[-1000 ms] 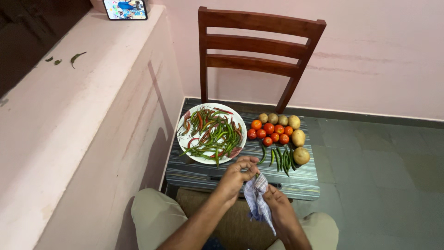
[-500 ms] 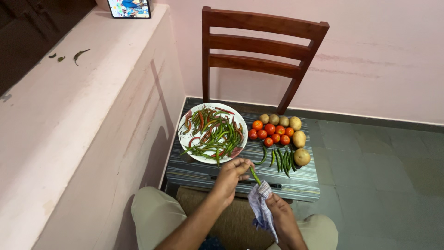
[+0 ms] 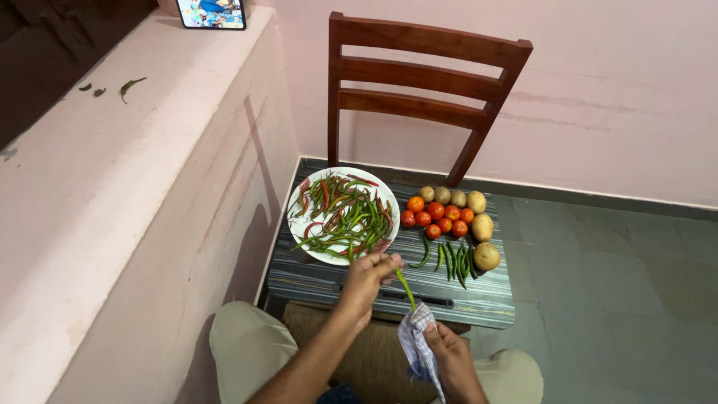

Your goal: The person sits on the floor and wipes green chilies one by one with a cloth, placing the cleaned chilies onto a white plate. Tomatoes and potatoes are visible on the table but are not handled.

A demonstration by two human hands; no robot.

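Phone (image 3: 212, 13), upper left of the frame: top cut off by the picture's edge, screen too small to read. Checked cloth (image 3: 417, 346), bottom centre: lower end runs out of the frame, part of it covered by the right hand (image 3: 446, 357), and the lower tip of the green chilli (image 3: 405, 287) is lost in its folds. Plate (image 3: 299, 226), centre: face mostly hidden under piled chillies; three dark scraps (image 3: 127, 86) on the ledge, upper left, too small to identify.
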